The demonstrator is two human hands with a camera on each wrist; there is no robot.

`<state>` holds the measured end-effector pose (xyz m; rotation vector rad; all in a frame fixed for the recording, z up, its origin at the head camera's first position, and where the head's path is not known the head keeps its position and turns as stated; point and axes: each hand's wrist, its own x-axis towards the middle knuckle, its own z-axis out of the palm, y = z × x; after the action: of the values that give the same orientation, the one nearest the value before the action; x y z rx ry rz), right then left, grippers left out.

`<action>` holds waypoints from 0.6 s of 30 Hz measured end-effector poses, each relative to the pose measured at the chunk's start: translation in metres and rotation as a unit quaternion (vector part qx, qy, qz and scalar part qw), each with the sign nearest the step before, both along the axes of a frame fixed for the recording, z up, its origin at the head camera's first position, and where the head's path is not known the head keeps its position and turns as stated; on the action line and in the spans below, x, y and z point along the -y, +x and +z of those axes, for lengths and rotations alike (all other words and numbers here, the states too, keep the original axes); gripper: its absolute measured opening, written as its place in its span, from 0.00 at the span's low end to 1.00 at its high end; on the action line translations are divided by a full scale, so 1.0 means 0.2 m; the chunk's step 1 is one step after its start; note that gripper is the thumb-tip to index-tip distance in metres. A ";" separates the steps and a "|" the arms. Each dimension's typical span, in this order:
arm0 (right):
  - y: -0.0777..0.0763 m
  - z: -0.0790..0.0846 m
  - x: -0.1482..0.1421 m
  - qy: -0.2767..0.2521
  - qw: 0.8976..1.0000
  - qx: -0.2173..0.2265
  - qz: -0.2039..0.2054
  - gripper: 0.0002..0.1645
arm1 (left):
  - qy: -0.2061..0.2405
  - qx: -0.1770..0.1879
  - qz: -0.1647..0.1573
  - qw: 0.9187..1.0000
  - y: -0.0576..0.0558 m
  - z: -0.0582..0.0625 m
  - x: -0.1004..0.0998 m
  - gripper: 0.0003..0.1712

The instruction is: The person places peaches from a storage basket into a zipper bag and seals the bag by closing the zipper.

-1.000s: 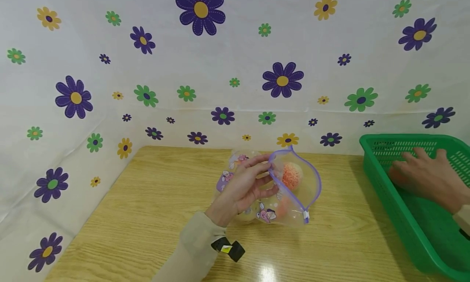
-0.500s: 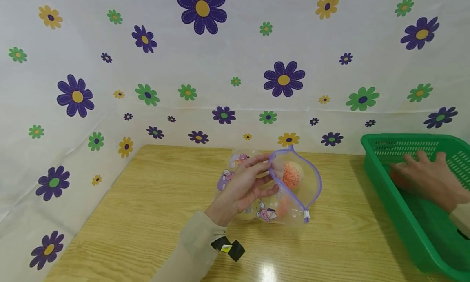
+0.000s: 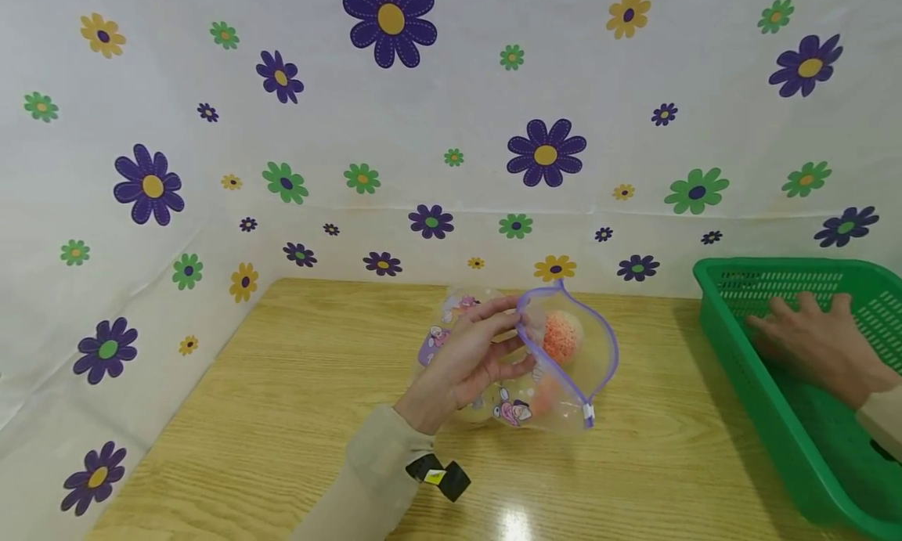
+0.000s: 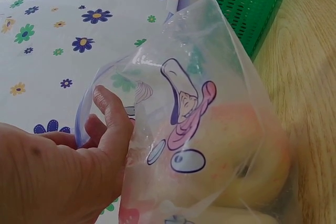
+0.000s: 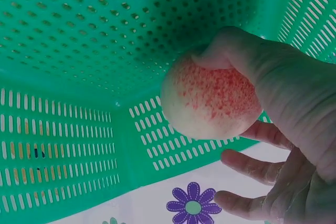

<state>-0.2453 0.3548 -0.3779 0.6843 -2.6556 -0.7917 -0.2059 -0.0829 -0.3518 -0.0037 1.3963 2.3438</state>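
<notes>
A clear zip bag [image 3: 510, 404] with a purple zip edge and cartoon prints lies on the table, its mouth spread toward the basket. My left hand [image 3: 465, 361] holds that mouth by its near edge, the fingers bent at the purple strip. Inside are several round fruits; a red-speckled peach [image 3: 561, 337] shows through the opening, and pale yellowish-pink fruit [image 4: 236, 166] fills the lower part in the left wrist view. My right hand [image 3: 817, 341] is down in the green basket [image 3: 757, 423], gripping another speckled peach [image 5: 210, 98] between thumb and fingers. From the head view the hand hides this peach.
The basket's tall perforated walls surround my right hand on the right of the wooden table [image 3: 296, 384]. A white cloth with printed flowers [image 3: 451, 118] stands behind the table and along its left side. A white slider [image 3: 589, 410] sits at the bag's near corner.
My right hand shifts slightly inside the basket, its fingers moving a little. The left hand and the bag stay in place.
</notes>
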 end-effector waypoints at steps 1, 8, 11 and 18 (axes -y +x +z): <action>0.00 0.00 0.00 -0.003 1.000 0.001 -0.002 0.21 | -0.001 0.000 0.000 1.000 0.00 0.00 0.00 0.15; 0.02 0.02 -0.01 -0.041 0.996 -0.057 0.049 0.19 | -0.005 0.003 0.001 1.000 0.00 0.01 0.00 0.16; 0.03 0.03 -0.01 -0.053 0.993 -0.078 0.067 0.20 | -0.005 0.004 0.004 1.000 0.00 0.01 0.00 0.16; 0.06 0.04 0.01 -0.053 0.994 -0.081 0.058 0.28 | -0.004 0.005 0.006 1.000 0.01 0.02 0.00 0.17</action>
<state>-0.2328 0.3531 -0.3691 0.7079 -2.4680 -0.6404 -0.2042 -0.0827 -0.3487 -0.0267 1.4035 2.3447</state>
